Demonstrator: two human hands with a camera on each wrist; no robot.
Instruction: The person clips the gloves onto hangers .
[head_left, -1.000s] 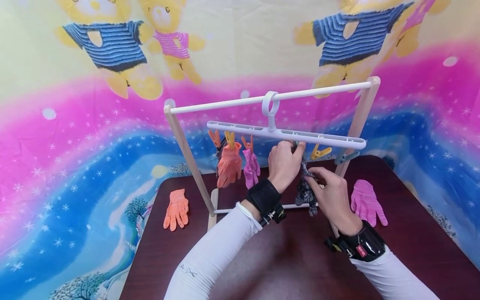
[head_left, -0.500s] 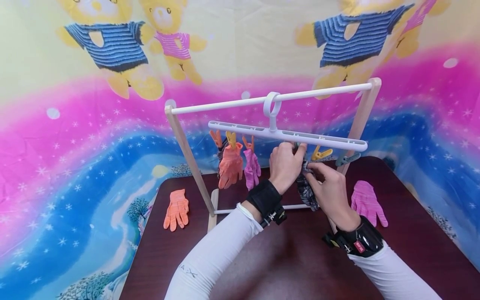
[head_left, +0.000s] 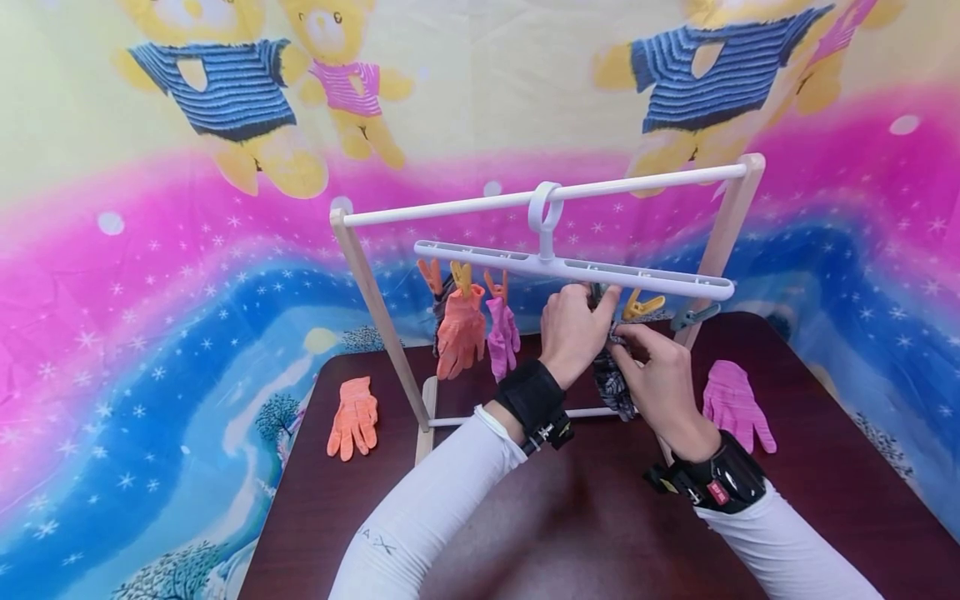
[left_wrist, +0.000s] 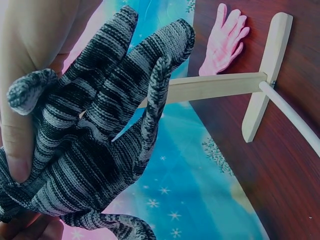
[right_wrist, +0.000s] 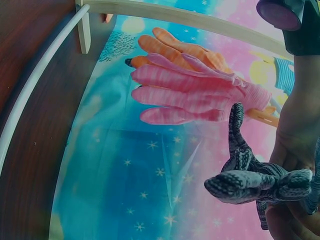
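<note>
Raised slightly since a second ago, the right hand (head_left: pixel 663 387) pinches the grey glove (head_left: pixel 613 390) between its fingertips, below the left hand (head_left: pixel 573 329) — seemingly squeezing a half-hidden peg (head_left: pixel 597 292) — where bunched fabric could slip its bite.

And the printed cloth (head_left: pixel 480 50) fills the whole back wall, cream up top, hot pink sweeping through the middle, rolling blue below! High on the left, a bear in blue stripes (head_left: pixel 213 92), a smaller bear in pink stripes (head_left: pixel 348 92) right beside it, and another blue-striped bear (head_left: pixel 701 83) over on the right. White snowflakes (head_left: pixel 125 481) dot the blue, a printed tree (head_left: pixel 277 417) stands low at left, creases rumple the left side. In front, the worktop (head_left: pixel 525 533): dark reddish brown, far corners rounded, wood grain showing up close, a soft pale sheen across the near part!
</note>
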